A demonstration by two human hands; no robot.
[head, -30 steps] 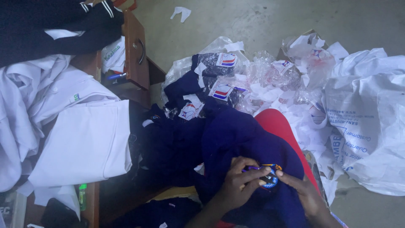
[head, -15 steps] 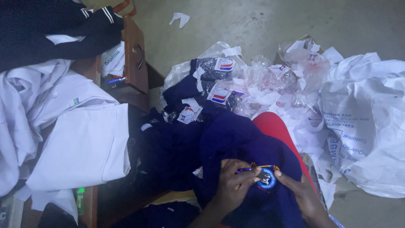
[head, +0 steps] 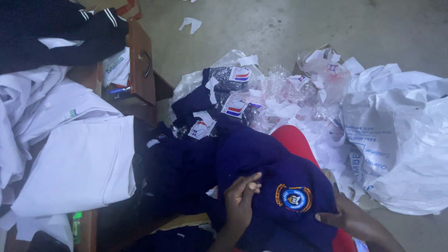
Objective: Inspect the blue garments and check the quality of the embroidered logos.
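Observation:
A navy blue garment lies across my lap over a red cloth. A round embroidered badge with a gold rim shows on its front. My left hand rests flat on the garment just left of the badge, fingers slightly curled. At the lower right my right hand grips the garment's edge, right of the badge. More navy garments in clear bags with labels lie on the floor beyond.
White shirts are heaped on a wooden desk at the left, with dark garments on top. Torn clear plastic wrappers and large white sacks cover the floor at the right. Concrete floor lies beyond.
The hands were pinched together at the badge. Now they have moved apart, the left lying flat and the right at the edge, and the badge is fully exposed. The view shifted slightly.

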